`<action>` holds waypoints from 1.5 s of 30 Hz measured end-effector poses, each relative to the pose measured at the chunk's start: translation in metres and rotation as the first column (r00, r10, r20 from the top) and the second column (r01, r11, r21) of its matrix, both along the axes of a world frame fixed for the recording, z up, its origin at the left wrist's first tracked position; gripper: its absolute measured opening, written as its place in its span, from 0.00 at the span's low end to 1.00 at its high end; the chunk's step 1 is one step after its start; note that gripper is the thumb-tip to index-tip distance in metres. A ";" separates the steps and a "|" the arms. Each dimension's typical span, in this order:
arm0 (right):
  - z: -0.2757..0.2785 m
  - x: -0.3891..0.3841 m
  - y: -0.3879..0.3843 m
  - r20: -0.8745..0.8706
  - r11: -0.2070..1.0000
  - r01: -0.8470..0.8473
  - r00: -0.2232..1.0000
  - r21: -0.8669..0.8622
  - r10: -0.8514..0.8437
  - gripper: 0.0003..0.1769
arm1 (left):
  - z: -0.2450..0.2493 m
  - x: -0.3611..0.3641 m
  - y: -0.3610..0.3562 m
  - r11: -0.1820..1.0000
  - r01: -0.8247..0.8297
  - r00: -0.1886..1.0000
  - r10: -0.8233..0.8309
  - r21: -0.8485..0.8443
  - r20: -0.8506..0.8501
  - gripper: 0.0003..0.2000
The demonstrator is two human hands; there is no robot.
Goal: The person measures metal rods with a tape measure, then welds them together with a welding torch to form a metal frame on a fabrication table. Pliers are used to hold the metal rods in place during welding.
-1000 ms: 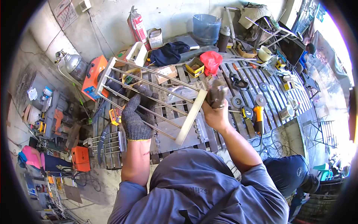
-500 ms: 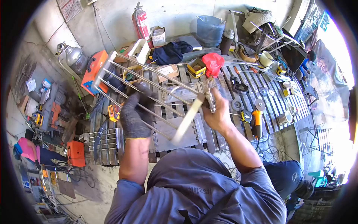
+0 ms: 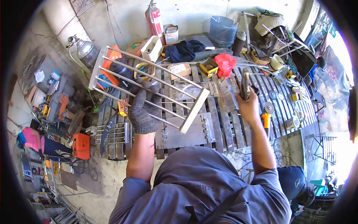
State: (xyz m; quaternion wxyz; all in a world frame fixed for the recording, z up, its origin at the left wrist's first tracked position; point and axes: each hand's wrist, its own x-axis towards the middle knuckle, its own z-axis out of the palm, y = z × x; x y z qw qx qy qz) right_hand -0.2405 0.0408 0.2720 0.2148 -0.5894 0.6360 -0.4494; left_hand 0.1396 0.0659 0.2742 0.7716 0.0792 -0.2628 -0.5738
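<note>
My left hand (image 3: pixel 143 112), in a dark knit glove, grips the bars of a metal rack (image 3: pixel 195 110) and holds it tilted above the slatted table. The rack has several parallel rods between two flat end bars. My bare right hand (image 3: pixel 248 102) is closed around a metal tool (image 3: pixel 245 84), perhaps a clamp or pliers, to the right of the rack and apart from it. Under the rack a flat metal plate (image 3: pixel 182 132) lies on the slatted table (image 3: pixel 222 128). A similar barred rack (image 3: pixel 112 133) rests at the table's left.
An angle grinder (image 3: pixel 266 119) and grinding discs (image 3: pixel 273 95) lie on the right. Behind are a red bag (image 3: pixel 225 64), yellow bin (image 3: pixel 208 68), blue bucket (image 3: pixel 222 31) and fire extinguisher (image 3: pixel 154 20). A person in pink (image 3: pixel 33 138) is at far left.
My right hand has moved right, away from the rack, with the tool in it. The rack's right end bar has swung up and right, still in my left hand. The view has shifted a little.
</note>
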 end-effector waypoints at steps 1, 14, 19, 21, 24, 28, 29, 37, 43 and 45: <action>-0.014 -0.022 -0.005 -0.168 1.000 -0.009 0.986 0.025 0.013 0.11 | -0.005 0.001 -0.003 1.000 -0.009 1.000 0.009 -0.011 0.006 0.17; -0.224 -0.118 0.055 -0.559 0.818 -0.017 0.722 0.575 0.408 0.29 | -0.158 0.013 -0.025 0.939 0.256 0.952 -0.204 0.228 -0.228 0.19; -0.241 -0.125 0.057 -0.611 0.819 -0.043 0.645 0.572 0.460 0.33 | -0.175 -0.004 -0.003 0.938 0.191 0.973 -0.143 0.288 -0.179 0.16; -0.238 -0.133 0.053 -0.576 0.828 -0.079 0.682 0.556 0.452 0.31 | -0.192 0.002 0.004 0.921 0.239 0.967 -0.198 0.307 -0.159 0.16; -0.246 -0.157 0.038 -0.699 0.940 0.017 0.673 0.341 0.242 0.31 | -0.206 -0.019 0.015 0.918 0.222 0.969 -0.169 0.330 -0.181 0.16; -0.238 -0.183 0.004 -0.822 0.902 0.348 0.570 0.257 0.015 0.44 | -0.197 -0.035 0.036 0.912 0.215 0.971 -0.160 0.349 -0.180 0.15; -0.237 -0.190 0.000 -0.811 0.900 0.314 0.580 0.301 0.069 0.48 | -0.198 -0.040 0.038 0.912 0.217 0.969 -0.160 0.347 -0.187 0.15; -0.246 -0.233 -0.046 -0.662 0.875 0.052 0.676 0.481 0.324 0.58 | -0.180 -0.079 0.046 0.908 0.131 0.991 -0.115 0.398 -0.063 0.18; -0.076 -0.114 -0.031 -0.286 0.809 -0.567 0.758 0.155 0.586 0.42 | -0.144 -0.119 0.042 0.912 0.104 0.967 -0.187 0.397 0.176 0.16; -0.021 -0.066 -0.019 -0.275 0.701 -0.692 0.649 0.174 0.709 0.40 | -0.127 -0.134 0.043 0.910 0.013 0.921 -0.173 0.414 0.350 0.15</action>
